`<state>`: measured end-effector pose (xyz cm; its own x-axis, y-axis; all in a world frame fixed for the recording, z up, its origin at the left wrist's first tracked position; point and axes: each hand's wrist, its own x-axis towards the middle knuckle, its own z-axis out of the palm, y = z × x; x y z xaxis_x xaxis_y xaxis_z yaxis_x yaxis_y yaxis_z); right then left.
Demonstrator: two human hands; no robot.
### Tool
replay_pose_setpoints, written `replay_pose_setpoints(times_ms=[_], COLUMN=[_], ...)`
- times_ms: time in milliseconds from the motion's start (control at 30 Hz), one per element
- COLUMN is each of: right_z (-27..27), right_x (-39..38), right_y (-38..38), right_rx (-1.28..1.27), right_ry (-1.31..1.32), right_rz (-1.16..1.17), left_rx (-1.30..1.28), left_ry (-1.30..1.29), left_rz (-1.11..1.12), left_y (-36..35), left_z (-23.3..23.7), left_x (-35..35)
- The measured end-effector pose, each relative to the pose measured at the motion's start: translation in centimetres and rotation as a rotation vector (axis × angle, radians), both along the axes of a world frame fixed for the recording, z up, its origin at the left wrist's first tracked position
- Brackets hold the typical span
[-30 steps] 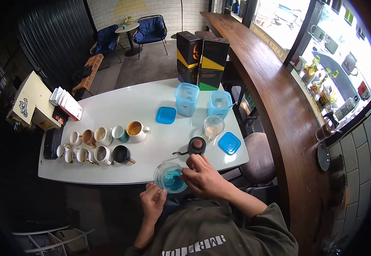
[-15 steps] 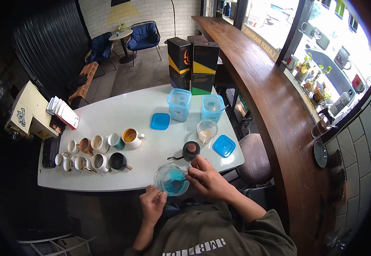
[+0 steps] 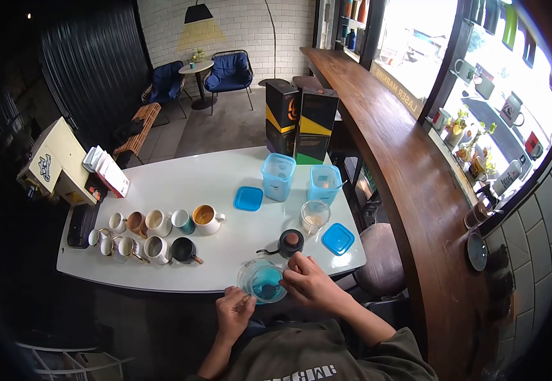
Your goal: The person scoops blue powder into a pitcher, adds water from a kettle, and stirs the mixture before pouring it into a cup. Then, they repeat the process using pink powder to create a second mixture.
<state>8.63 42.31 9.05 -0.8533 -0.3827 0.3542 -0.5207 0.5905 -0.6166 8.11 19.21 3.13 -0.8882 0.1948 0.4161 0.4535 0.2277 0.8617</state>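
We have the clear round container with bright blue contents (image 3: 262, 282) at the table's near edge, right of the middle. Our left hand (image 3: 235, 310) pinches its left rim. Our right hand (image 3: 304, 279) is closed in a pinch over its right side; we cannot tell what those fingers grip. Just beyond sits a black round object with a brown knob (image 3: 291, 242), and past it a clear cup with pale contents (image 3: 316, 218). A blue square lid (image 3: 338, 239) lies near the white table's (image 3: 225, 168) right edge. Farther back stand two translucent blue plastic tubs (image 3: 278, 179), with another blue square lid (image 3: 248, 198) left of them. Tall black-and-yellow boxes (image 3: 314, 127) rise at the far right corner. Toward the left edge, mugs (image 3: 158, 223) form two rows.
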Motion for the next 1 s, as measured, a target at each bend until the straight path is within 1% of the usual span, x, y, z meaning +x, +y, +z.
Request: replay_pose_setpoints(times_ms=[100, 267, 333, 467, 567, 633, 733, 867, 933, 1000], right_z=[0.6, 0.1, -0.3, 0.1, 0.1, 0.1, -0.3, 0.2, 0.2, 0.5], right_x=[-0.1, -0.3, -0.1, 0.3, 0.4, 0.7, 0.9, 1.2, 1.2, 1.1], right_y=[0.1, -0.1, 0.0, 0.0, 0.3, 0.3, 0.6, 1.1, 1.2, 1.3], right_rx=[0.026, 0.067, 0.086, 0.107, 0.066, 0.133, 0.144, 0.154, 0.111, 0.137], right_ry=[0.060, 0.117, 0.079, 0.116, 0.189, 0.213, 0.217, 0.190, 0.204, 0.197], right_rz=[-0.026, -0.044, 0.021, -0.033, -0.069, -0.088, -0.081, -0.039, -0.032, -0.040], left_rx=[-0.012, -0.006, -0.021, -0.030, -0.031, -0.041, -0.054, -0.029, -0.036, -0.033], left_ry=[0.044, 0.015, 0.008, -0.010, -0.024, -0.013, 0.003, -0.048, -0.066, -0.063], left_rz=[0.003, 0.016, 0.022, 0.014, 0.003, -0.010, -0.022, -0.037, -0.036, -0.033], left_y=[-0.1, -0.1, 0.0, 0.2, 0.2, 0.4, 0.8, 1.5, 1.6, 1.6], left_z=[0.0, 0.2, 0.1, 0.3, 0.1, 0.0, -0.1, 0.2, 0.4, 0.3], left_x=[0.1, 0.3, 0.4, 0.5, 0.3, 0.1, 0.0, 0.0, 0.0, -0.1])
